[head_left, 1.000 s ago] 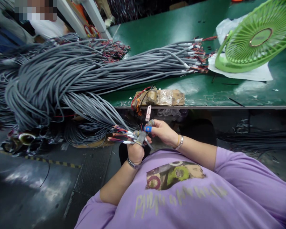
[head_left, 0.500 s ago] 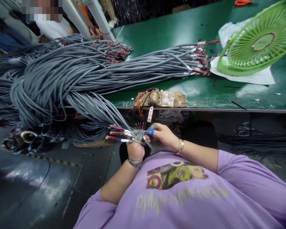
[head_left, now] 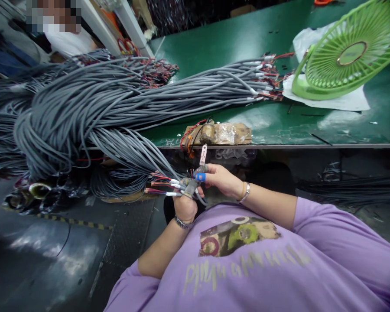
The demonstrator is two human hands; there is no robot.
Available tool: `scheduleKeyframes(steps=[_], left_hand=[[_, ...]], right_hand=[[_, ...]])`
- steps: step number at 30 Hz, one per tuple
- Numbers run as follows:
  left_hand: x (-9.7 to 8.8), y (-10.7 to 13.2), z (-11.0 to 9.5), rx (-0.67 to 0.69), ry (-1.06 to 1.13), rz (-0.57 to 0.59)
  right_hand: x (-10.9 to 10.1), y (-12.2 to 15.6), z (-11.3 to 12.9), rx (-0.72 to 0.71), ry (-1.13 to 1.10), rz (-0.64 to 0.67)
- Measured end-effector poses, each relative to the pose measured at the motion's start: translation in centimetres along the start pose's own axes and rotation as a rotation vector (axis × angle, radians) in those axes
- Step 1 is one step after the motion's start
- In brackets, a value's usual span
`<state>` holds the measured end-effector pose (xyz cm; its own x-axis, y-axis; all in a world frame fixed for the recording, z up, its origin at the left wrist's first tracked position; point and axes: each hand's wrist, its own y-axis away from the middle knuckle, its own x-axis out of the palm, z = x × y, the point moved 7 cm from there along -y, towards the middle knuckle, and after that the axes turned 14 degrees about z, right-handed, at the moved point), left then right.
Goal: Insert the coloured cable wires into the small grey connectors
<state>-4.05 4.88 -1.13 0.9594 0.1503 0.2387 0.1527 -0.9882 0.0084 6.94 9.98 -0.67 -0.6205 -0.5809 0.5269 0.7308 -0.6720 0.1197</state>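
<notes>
My left hand (head_left: 185, 206) is closed around several grey cables (head_left: 199, 199), and its thumb, wrapped in grey, presses on top of them. Thin red, blue and dark wires (head_left: 159, 177) fan out leftward from white-banded cable ends (head_left: 173, 194) at this hand. Close on its right, my right hand (head_left: 224, 180) pinches the thin wires of one cable end. Blue wrapping (head_left: 199, 177) covers its thumb, and a grey wrap is on its index finger. The fingertips hide most of these wires; a few tips show above.
A big pile of grey cables (head_left: 61, 99) lies across the green table (head_left: 214, 43) and hangs over its front edge. A taped wooden block (head_left: 227, 133) sits at that edge. A green fan (head_left: 347, 56) stands on the right. Someone in white (head_left: 68, 43) is at the back left.
My right hand has moved slightly left, nearer my left hand. Its fingers now cover more of the thin wires that stood fanned upward. The left hand keeps its hold on the cables.
</notes>
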Motion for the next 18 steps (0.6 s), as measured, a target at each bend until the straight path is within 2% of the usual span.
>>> scheduleKeyframes(steps=[5, 11, 18], left_hand=[[-0.1, 0.2, 0.3, 0.006, 0.011, -0.006], [-0.1, 0.2, 0.2, -0.033, -0.006, -0.064], [0.1, 0.0, -0.1, -0.038, -0.003, -0.084]], right_hand=[[0.4, 0.1, -0.4, -0.048, 0.009, -0.019], [0.2, 0.4, -1.4, -0.088, -0.088, -0.098], [0.4, 0.2, -1.8, -0.099, -0.168, -0.08]])
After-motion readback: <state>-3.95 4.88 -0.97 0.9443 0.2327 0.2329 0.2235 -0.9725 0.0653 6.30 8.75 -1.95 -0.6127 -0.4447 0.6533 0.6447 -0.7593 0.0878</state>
